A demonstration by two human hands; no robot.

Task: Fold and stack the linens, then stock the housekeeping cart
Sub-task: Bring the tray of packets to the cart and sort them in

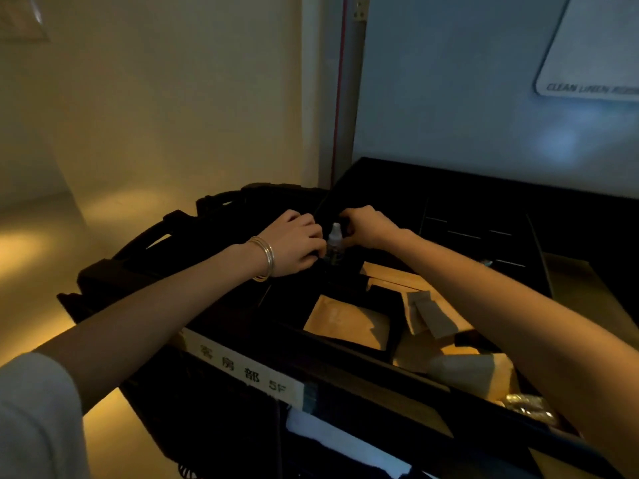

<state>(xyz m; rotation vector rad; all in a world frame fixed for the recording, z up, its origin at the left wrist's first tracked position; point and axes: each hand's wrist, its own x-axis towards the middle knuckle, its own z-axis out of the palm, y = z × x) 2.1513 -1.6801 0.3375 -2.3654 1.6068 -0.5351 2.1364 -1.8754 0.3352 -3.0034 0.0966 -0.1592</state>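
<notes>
Both arms outstretched over cart (114, 278); left hand (294, 243), right hand (366, 226) curled, apparently pinching small bottle (334, 242).

matt black plastic cart (214, 216), clear glossy bottle (334, 242), shiny metal bangles (264, 259).

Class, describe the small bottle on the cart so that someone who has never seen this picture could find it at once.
Start at the dark housekeeping cart with the white label strip on its front edge. Follow both forearms to the far side of the top tray, where the left hand and right hand meet. The small bottle stands upright between them, the only clear thing with a pale cap among flat tan packets.
</notes>
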